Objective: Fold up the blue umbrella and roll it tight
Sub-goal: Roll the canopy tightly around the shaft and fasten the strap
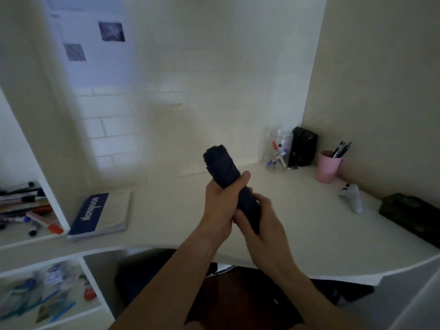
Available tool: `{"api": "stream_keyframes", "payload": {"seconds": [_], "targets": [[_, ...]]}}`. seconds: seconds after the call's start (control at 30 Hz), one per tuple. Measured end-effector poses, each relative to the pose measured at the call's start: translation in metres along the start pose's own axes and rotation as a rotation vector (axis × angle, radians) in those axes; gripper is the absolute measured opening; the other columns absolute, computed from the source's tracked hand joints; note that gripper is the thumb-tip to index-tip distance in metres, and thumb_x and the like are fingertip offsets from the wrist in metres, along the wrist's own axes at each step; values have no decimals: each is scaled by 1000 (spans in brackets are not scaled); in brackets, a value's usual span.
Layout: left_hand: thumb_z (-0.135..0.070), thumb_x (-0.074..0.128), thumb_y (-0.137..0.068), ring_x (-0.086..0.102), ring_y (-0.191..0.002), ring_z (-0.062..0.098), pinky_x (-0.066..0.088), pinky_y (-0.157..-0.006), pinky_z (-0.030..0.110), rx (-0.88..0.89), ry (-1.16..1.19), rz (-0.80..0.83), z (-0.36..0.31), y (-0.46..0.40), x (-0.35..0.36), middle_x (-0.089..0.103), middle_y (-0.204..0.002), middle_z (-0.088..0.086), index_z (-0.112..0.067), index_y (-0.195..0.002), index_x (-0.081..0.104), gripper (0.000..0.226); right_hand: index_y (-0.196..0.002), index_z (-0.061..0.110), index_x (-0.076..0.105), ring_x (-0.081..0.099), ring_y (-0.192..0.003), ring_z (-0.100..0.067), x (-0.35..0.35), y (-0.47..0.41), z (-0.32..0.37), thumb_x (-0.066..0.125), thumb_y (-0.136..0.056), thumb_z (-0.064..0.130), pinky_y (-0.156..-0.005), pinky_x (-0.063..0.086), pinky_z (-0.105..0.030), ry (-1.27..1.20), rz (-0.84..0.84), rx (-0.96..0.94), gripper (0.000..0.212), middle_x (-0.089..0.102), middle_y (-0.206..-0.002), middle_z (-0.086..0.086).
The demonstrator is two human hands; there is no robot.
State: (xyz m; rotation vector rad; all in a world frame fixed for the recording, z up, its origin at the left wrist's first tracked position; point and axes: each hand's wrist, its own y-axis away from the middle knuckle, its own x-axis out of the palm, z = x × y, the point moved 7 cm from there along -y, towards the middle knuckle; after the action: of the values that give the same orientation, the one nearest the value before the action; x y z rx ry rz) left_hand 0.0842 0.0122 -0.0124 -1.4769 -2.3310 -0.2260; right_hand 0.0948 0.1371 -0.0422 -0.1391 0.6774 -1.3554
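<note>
Both hands clamped on the rolled umbrella, held up over the near edge of the desk.

Nearest me, my right hand [258, 219] was wrapped around the lower part of the umbrella [228, 177], fingers curled over the dark cloth. I judged it was there to turn or steady the bottom while the roll was tightened. Just above it, my left hand [222, 201] gripped the middle, thumb pressed across the folds, which I took as pinning the fabric so it could not spring loose. The umbrella ran up and slightly left out of both fists, its bunched top end free in the air, clear of the desk [166, 210]. It looked already collapsed and mostly rolled. Farther off, a notebook [101, 214] lay toward the left edge, and a pink cup [328, 166] stood in the far right corner.
</note>
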Motion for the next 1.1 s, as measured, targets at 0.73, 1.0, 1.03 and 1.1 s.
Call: {"api": "stream_keyframes", "payload": {"seconds": [0.73,1.0,1.03,1.1], "targets": [[-35,78,-83,65,-74,23,57,-75,33,-206,446,486,-25,39,16,65,-83,7,-10,-99,66,33,-97,-6,63,38,-39,-20,-6,35,33,50,-93,59,-41,31,-28,-709,527,471,66,54,-74,-24],[-24,78,-84,54,-50,19,50,-54,31,-13,303,184,-21,38,15,54,-62,4,-15,-76,62,21,-89,9,70,63,-58,-26,-29,44,37,44,-91,62,-58,53,-33,-248,241,258,60,74,-74,-10],[-26,80,-81,54,-51,19,51,-55,31,-19,311,167,-22,38,15,54,-62,4,-15,-76,61,23,-81,6,66,60,-54,-23,-34,47,37,44,-93,59,-56,49,-31,-199,182,210,59,70,-67,-8],[-34,84,-76,56,-53,18,52,-57,30,-73,374,224,-20,43,19,55,-64,4,-14,-77,60,31,-70,-1,55,48,-46,-18,-41,48,33,43,-100,49,-48,38,-29,-201,88,206,59,57,-56,-12]]}}
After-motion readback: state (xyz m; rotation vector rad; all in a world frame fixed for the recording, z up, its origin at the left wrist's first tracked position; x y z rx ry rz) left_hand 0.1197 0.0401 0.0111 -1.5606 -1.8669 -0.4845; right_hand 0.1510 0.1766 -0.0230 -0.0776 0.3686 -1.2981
